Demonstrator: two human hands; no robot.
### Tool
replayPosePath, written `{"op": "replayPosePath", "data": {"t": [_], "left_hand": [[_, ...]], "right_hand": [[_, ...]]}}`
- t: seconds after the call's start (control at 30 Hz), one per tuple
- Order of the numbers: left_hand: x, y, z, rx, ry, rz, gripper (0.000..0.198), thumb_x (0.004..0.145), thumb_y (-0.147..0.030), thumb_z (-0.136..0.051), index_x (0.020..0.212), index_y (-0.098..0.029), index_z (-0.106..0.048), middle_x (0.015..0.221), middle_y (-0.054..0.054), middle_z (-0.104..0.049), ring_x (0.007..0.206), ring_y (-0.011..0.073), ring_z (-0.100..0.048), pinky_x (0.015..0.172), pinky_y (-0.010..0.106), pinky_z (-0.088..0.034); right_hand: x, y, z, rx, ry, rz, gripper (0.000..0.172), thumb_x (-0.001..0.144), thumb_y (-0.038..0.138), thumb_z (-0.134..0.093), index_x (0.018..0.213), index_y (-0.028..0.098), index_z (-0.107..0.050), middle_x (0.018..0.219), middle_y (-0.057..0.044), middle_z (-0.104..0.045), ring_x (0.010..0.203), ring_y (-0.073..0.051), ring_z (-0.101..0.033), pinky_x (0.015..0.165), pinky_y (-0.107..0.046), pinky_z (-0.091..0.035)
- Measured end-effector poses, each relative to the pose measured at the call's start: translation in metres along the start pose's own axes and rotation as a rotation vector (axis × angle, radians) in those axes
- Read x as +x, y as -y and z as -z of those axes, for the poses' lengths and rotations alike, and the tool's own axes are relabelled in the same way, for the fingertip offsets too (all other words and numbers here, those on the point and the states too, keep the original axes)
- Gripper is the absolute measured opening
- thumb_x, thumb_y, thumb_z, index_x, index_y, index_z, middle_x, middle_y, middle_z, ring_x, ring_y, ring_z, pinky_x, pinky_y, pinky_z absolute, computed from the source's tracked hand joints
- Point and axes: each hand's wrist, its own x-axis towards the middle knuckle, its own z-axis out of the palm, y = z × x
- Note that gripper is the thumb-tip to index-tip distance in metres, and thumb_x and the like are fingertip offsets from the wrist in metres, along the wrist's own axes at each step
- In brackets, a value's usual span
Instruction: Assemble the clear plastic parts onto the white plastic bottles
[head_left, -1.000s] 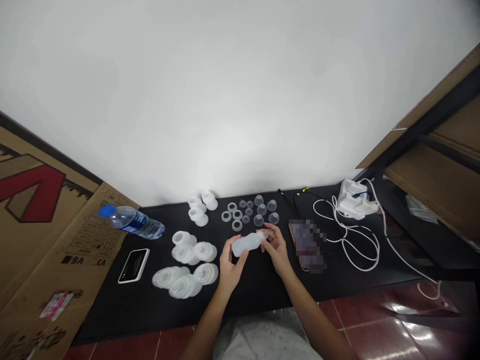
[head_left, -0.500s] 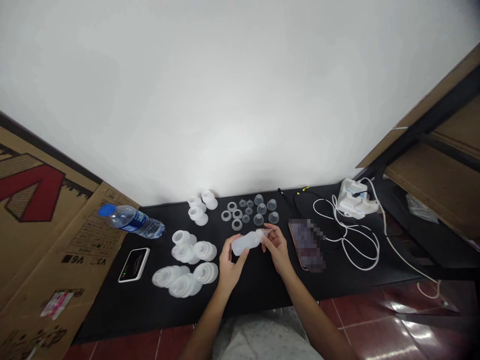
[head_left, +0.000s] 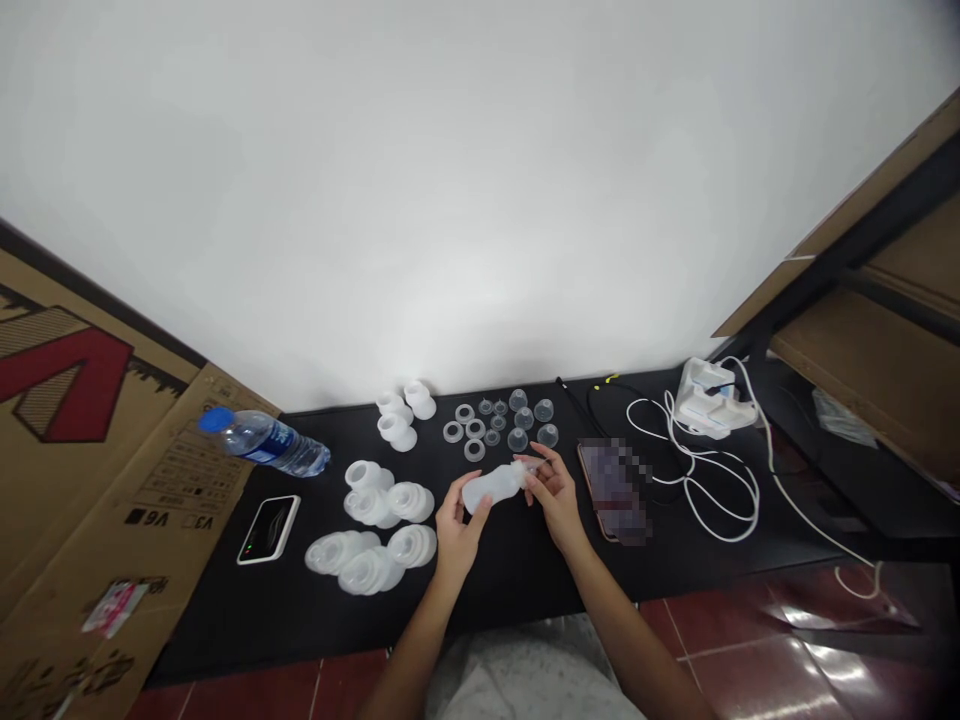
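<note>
Bottle [head_left: 491,488] held over the bench [head_left: 517,575], left hand [head_left: 461,527] fingers clamped round its body, right hand [head_left: 553,490] fingers pinching its neck; risk of a slip scattering the small clear cups [head_left: 529,425] just beyond

Plastic funnels [head_left: 409,502] on table [head_left: 225,620], between water bottle [head_left: 264,442] and phone [head_left: 615,490].

The bottle [head_left: 489,488] was frosted plastic, matt and smooth. The tabletop [head_left: 225,620] was matt black. The water bottle [head_left: 274,443] near its left edge was clear, glossy plastic. The cardboard [head_left: 127,470] was rough, matt paper. The floor tiles [head_left: 739,672] were glossy.
</note>
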Motion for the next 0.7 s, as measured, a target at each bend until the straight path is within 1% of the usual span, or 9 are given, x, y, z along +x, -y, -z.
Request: {"op": "replayPosePath", "data": {"t": [0.1, 0.23, 0.4, 0.6, 0.7], "left_hand": [[0.0009, 0.0011, -0.0003, -0.002, 0.008, 0.003, 0.053, 0.092, -0.059, -0.080, 0.126, -0.019, -0.074, 0.129, 0.014, -0.077, 0.119, 0.0313, -0.076, 0.104, 0.044, -0.062], [0.0002, 0.0035, -0.0003, 0.030, 0.018, -0.028, 0.052, 0.092, -0.056, -0.081, 0.128, -0.020, -0.073, 0.131, 0.014, -0.076, 0.122, 0.0315, -0.075, 0.107, 0.046, -0.062], [-0.0034, 0.0050, -0.0005, 0.097, 0.015, -0.088, 0.048, 0.092, -0.049, -0.082, 0.130, -0.021, -0.072, 0.132, 0.013, -0.075, 0.122, 0.0314, -0.075, 0.109, 0.049, -0.060], [-0.0068, 0.0041, -0.0019, 0.163, -0.015, -0.192, 0.042, 0.093, -0.041, -0.082, 0.130, -0.024, -0.071, 0.130, 0.012, -0.075, 0.124, 0.0318, -0.073, 0.111, 0.051, -0.059], [-0.0072, 0.0024, -0.0023, 0.203, -0.026, -0.219, 0.040, 0.092, -0.042, -0.083, 0.127, -0.025, -0.073, 0.127, 0.011, -0.075, 0.121, 0.0317, -0.074, 0.110, 0.050, -0.059]], "right_hand": [[0.0008, -0.0003, 0.0005, -0.007, -0.015, -0.007, 0.056, 0.087, 0.047, -0.089, 0.133, 0.027, -0.064, 0.110, -0.009, -0.079, 0.069, -0.016, -0.060, 0.051, -0.025, -0.043], [0.0019, -0.0016, 0.0019, -0.046, -0.014, 0.003, 0.048, 0.088, 0.050, -0.088, 0.123, 0.026, -0.064, 0.106, -0.007, -0.079, 0.062, -0.014, -0.055, 0.052, -0.025, -0.041], [0.0030, -0.0038, 0.0046, -0.086, 0.007, 0.013, 0.044, 0.091, 0.051, -0.086, 0.119, 0.026, -0.065, 0.102, -0.005, -0.078, 0.062, -0.014, -0.053, 0.054, -0.026, -0.042], [0.0052, -0.0070, 0.0065, -0.087, 0.025, 0.018, 0.043, 0.091, 0.053, -0.085, 0.117, 0.026, -0.065, 0.100, -0.005, -0.076, 0.065, -0.016, -0.056, 0.055, -0.027, -0.042], [0.0043, -0.0051, 0.0052, -0.077, 0.012, 0.022, 0.042, 0.092, 0.052, -0.084, 0.120, 0.027, -0.064, 0.105, -0.007, -0.078, 0.066, -0.016, -0.057, 0.056, -0.027, -0.043]]}}
